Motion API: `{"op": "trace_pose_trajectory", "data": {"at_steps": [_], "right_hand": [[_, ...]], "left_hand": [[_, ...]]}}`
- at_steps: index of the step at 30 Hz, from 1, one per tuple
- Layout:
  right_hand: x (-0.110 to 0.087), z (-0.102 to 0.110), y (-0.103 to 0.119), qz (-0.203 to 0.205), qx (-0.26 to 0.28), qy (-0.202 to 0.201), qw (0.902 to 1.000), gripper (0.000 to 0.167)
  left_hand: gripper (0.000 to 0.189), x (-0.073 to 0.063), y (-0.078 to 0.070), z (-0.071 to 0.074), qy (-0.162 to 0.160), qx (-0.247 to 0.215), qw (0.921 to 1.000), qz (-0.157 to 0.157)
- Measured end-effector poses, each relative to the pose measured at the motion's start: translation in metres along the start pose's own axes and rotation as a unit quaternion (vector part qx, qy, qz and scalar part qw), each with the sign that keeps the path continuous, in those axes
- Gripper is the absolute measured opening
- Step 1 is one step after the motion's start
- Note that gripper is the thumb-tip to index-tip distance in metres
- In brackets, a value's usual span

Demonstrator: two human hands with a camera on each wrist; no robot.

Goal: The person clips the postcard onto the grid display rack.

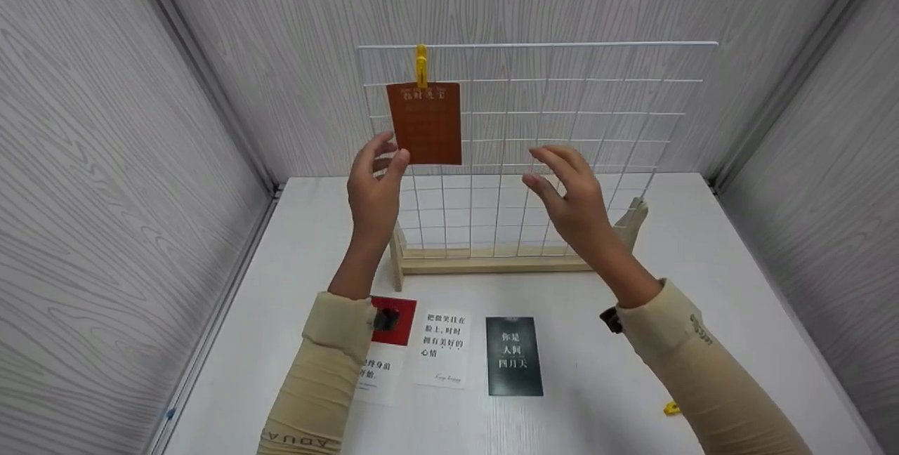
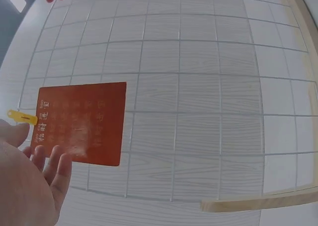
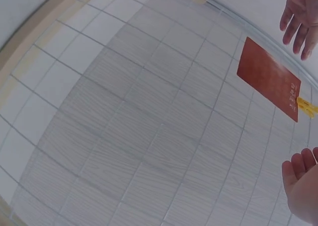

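Note:
A reddish-brown card [image 1: 425, 125] with pale lettering hangs near the left end of a white wire grid [image 1: 520, 140]. One yellow clip [image 1: 421, 66] pins its upper edge to the grid's top bar. My left hand [image 1: 376, 188] is at the card's lower left corner, fingers loosely bent and thumb apart from them; in the left wrist view the fingers overlap the card's edge. Farther right, my right hand [image 1: 572, 192] is raised before the grid, thumb and fingers spread apart with nothing between them.
The grid stands in a wooden base [image 1: 491, 265] on the white table. Before it lie a red-and-white card [image 1: 400, 314], partly behind the left sleeve, a white card [image 1: 442, 350] and a dark green card [image 1: 514, 357]. Another yellow clip [image 1: 671, 409] lies by the right sleeve.

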State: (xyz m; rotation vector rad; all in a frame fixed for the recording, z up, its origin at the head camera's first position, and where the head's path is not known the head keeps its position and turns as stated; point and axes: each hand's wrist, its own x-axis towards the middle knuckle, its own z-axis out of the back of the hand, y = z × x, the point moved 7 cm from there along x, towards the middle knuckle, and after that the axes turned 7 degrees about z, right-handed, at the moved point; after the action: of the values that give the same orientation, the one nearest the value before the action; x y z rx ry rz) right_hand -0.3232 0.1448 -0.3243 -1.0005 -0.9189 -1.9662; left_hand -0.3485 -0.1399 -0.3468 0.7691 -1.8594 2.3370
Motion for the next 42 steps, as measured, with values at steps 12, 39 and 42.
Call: {"op": "trace_pose_trajectory", "data": {"at_steps": [12, 39, 42], "right_hand": [[-0.085, 0.019, -0.019, -0.081, 0.002, 0.014, 0.9967, 0.045], [-0.257, 0.077, -0.062, -0.353, -0.020, 0.059, 0.9336, 0.048], [-0.273, 0.087, -0.066, -0.364, -0.034, 0.063, 0.9285, 0.050]], "left_hand": [[0.036, -0.062, 0.049, -0.029, 0.050, 0.019, 0.9983, 0.022], [0.034, -0.150, 0.158, -0.119, 0.268, 0.138, 0.9447, 0.128], [0.034, -0.155, 0.164, -0.124, 0.281, 0.147, 0.9393, 0.130]]}}
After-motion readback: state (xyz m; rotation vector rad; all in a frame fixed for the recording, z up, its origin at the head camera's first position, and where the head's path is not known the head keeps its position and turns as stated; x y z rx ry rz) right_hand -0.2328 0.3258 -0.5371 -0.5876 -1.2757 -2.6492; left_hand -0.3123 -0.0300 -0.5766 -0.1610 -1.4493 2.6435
